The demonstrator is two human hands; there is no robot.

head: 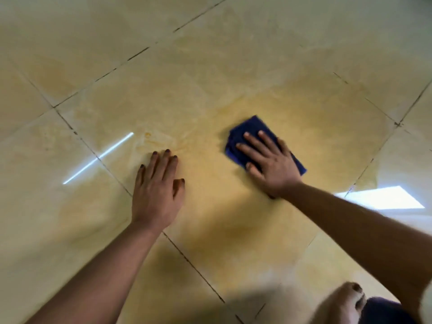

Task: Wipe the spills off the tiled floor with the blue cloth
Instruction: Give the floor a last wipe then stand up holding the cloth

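A folded dark blue cloth point(251, 130) lies flat on the beige tiled floor point(210, 66), right of centre. My right hand point(268, 160) presses down on it with fingers spread and straight, covering most of it. My left hand point(156, 190) rests flat on the bare tile to the left, fingers straight, holding nothing. A faint yellowish smear point(152, 139) marks the tile just beyond my left fingertips. The tile around the cloth has a darker yellow tint.
Dark grout lines point(77, 134) cross the floor diagonally. Bright light reflections show at the left point(98, 157) and at the right edge point(383, 197). My bare foot point(343, 302) is at the bottom right.
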